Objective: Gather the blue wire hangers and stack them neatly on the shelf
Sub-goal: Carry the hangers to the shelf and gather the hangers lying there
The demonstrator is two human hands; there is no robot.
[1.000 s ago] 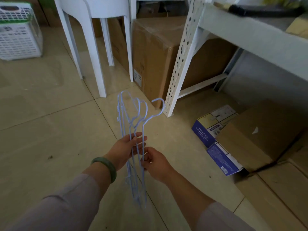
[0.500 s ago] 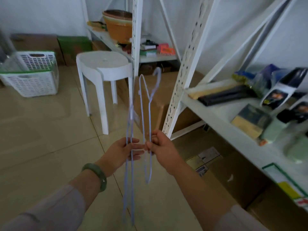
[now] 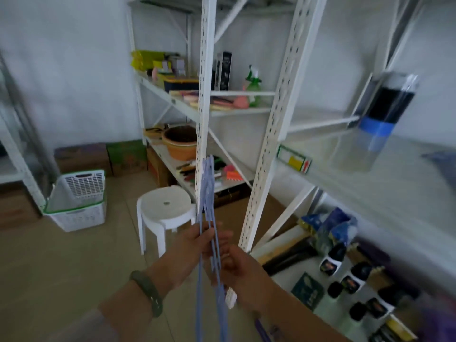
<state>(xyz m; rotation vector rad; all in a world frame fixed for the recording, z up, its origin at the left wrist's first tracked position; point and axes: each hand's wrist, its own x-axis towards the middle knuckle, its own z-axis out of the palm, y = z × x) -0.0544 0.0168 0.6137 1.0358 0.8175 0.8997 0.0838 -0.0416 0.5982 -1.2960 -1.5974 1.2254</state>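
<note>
- Blue wire hangers [image 3: 209, 218], apart half a second ago, are now bunched — left hand [image 3: 197, 248] and right hand [image 3: 237, 267] both closed around them.
- View has lifted; bare shelf [image 3: 370, 183] at three o'clock looks ready for stacking.

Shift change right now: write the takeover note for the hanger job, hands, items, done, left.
Left hand: closed around the bunch of blue wire hangers, held upright, hooks up.
Right hand: also gripping the bunch, just below the left.
Hangers: all in hand, in front of the white shelf upright, above the white stool. None visible on any shelf.
Done: hangers gathered.
Left: lay them as a neat stack on the shelf; the tier to the right looks barest.
</note>
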